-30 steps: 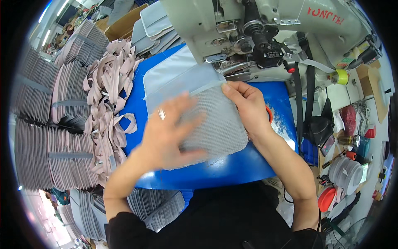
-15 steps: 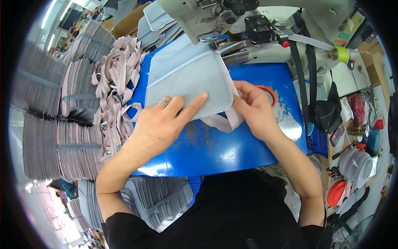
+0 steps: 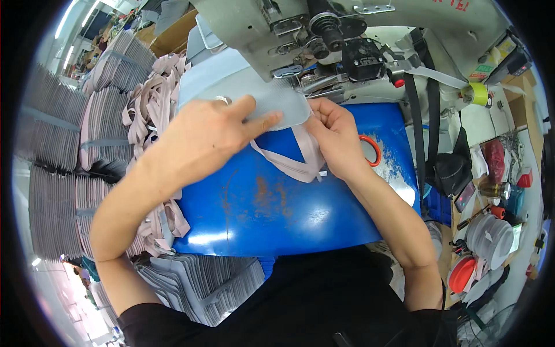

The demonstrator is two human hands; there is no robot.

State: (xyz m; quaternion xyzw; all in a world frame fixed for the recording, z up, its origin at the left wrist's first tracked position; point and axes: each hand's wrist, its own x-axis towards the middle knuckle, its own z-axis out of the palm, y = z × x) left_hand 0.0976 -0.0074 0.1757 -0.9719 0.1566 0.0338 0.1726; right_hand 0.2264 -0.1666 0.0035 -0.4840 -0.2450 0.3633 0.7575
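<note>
A light grey fabric panel (image 3: 283, 101) lies on the blue worktop, its far edge beneath the head of a sewing machine (image 3: 243, 23). My left hand (image 3: 208, 130), with a ring on one finger, rests on the panel. Its index finger is stretched out and the others are bent; the palm side is hidden. At the panel's right corner my right hand (image 3: 334, 136) is closed in a pinch on the edge, where a pale pink zipper tape (image 3: 309, 153) meets it. The tape hangs in a loop across the worktop, below the panel.
An orange scissors handle (image 3: 377, 153) lies right of my right hand on the blue worktop (image 3: 272, 231). Pink zipper tapes (image 3: 156, 98) pile up at left, beside bundled stacks of grey panels (image 3: 52, 110). Black straps (image 3: 417, 127) hang at right, near a cluttered shelf.
Both hands and the panel have moved away from me, toward the machine. My left hand also shifted left, and more of the tape loop shows.
</note>
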